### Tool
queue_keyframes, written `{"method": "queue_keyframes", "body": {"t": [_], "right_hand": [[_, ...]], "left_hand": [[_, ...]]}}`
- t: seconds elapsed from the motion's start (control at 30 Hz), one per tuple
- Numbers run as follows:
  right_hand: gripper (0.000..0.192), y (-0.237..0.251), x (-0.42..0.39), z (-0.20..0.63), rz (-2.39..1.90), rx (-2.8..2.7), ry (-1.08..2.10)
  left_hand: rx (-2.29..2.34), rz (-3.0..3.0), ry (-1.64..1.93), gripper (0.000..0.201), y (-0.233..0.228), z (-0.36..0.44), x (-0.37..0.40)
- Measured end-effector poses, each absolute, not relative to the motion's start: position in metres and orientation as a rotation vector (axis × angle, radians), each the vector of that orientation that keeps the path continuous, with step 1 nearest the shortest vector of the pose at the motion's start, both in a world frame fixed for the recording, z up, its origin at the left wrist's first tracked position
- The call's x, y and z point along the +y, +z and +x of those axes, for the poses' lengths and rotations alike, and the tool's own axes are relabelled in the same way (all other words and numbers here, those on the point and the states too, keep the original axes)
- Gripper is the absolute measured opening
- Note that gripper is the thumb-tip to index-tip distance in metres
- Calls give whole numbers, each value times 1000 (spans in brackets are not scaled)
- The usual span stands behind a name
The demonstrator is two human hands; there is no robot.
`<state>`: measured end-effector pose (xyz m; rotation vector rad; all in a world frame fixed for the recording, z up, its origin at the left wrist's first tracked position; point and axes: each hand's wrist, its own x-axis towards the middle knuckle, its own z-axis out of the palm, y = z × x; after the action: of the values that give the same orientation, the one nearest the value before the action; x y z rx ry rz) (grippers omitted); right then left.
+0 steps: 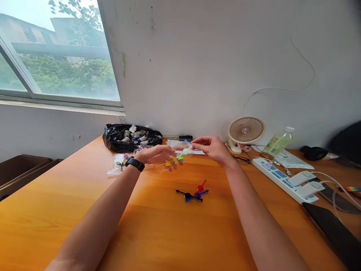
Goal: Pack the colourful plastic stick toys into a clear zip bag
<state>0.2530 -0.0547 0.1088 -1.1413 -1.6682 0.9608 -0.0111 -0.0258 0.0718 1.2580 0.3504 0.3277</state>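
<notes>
Far left of frame I log cardboard boxes (19, 167) below the window; left of centre, a black bag (118, 137) of small parts at the wall, and clear packets (117, 163) just in front of it on the orange worktop (70, 210). Centre: my left hand (156, 154), watch on its wrist, lies palm up with the fingers loosely curled under a clear plastic bag (175, 156) of small coloured pieces, held above the worktop; my right hand (211, 147) pinches the bag's upper end between thumb and fingertips. Below them, on the worktop, lie joined black, blue and red plastic pieces (193, 192). Right of centre: a small fan (246, 131), a bottle (279, 142), then a power strip (284, 178). Risk, as I judge it: the thin film could tear or slip, scattering light pieces towards the clutter.
</notes>
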Motion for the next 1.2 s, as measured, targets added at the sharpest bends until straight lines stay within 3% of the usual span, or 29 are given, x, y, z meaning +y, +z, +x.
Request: {"method": "queue_keyframes", "body": {"t": [0.3, 0.47, 0.6, 0.83, 0.93, 1.03, 1.2], "right_hand": [[35, 111, -51, 252, -1006, -1461, 1123], [42, 116, -64, 246, -1011, -1736, 1228], [46, 117, -65, 246, -1022, -1765, 1128], [31, 110, -53, 270, -1169, -1952, 906], [24, 100, -54, 259, -1147, -2433, 1032], [31, 82, -58, 229, -1192, -2773, 1280], [20, 55, -60, 196, -1213, -2788, 1457]], "left_hand": [[311, 1226, 382, 68, 67, -7, -25], [287, 1249, 375, 71, 67, -2, -28], [337, 1297, 384, 70, 67, -3, -28], [334, 1353, 602, 70, 81, -17, -27], [343, 1331, 687, 70, 89, -22, -30], [395, 1326, 688, 69, 91, -25, -30], [468, 1313, 661, 71, 80, -25, -23]]}}
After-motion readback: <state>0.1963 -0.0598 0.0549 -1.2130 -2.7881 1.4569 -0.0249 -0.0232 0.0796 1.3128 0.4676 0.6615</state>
